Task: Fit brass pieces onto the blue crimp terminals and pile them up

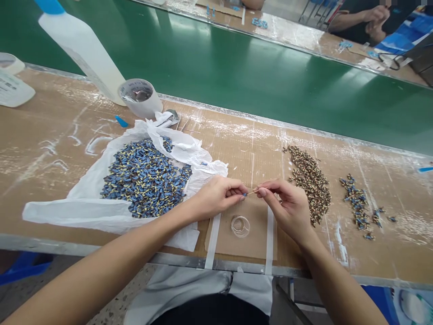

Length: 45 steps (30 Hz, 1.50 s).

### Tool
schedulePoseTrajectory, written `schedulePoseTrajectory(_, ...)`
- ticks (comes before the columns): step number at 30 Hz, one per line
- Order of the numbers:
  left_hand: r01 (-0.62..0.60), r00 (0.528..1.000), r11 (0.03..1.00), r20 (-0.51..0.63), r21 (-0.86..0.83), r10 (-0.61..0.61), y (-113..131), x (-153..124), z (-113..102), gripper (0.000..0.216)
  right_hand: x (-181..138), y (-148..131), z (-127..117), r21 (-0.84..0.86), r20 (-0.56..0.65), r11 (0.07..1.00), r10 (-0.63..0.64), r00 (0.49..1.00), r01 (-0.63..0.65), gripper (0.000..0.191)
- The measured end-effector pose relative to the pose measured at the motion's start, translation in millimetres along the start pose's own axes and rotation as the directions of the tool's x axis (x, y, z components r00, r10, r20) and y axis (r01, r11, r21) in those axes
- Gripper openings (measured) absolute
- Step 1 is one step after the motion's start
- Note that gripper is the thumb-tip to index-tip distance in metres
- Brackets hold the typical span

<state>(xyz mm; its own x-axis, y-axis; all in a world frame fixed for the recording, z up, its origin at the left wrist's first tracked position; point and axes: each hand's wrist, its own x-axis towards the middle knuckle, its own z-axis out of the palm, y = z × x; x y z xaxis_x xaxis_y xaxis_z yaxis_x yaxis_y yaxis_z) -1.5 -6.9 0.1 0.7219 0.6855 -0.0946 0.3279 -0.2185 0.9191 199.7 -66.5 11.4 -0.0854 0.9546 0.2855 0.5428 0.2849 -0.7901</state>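
My left hand pinches a tiny blue part at its fingertips. My right hand is closed on a thin stick whose tip meets that blue part. Both hands hover over a taped cardboard patch holding a small clear round dish. To the left, a white plastic bag lies open with a big heap of small blue parts. Right of my hands lie a brownish pile of small parts and a smaller blue cluster.
A roll of tape, a white bottle with a blue cap and a white container stand at the back left. A green conveyor belt runs behind the bench. Another person's hands rest across it.
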Motion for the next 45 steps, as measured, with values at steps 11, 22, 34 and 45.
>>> schedulePoseTrajectory(11,-0.016,1.000,0.999,-0.005,-0.039,0.016,-2,0,0,0.017,-1,0,0,0.004,0.022,1.000,-0.029,0.999,0.029,0.004)
schedulePoseTrajectory(22,-0.002,1.000,0.993,0.027,-0.117,0.005,-5,0,-2,0.015,-1,-2,3,0.008,0.047,0.993,-0.114,0.992,0.114,0.008)
schedulePoseTrajectory(34,0.029,1.000,0.977,0.006,-0.213,-0.029,-6,-1,-2,0.011,0,-10,-16,0.292,0.313,0.947,-0.227,0.922,0.134,0.009)
schedulePoseTrajectory(45,0.065,0.998,0.987,0.029,-0.148,-0.061,-6,-2,-4,0.011,6,-13,-15,0.147,0.468,0.973,-0.227,0.854,0.178,0.016)
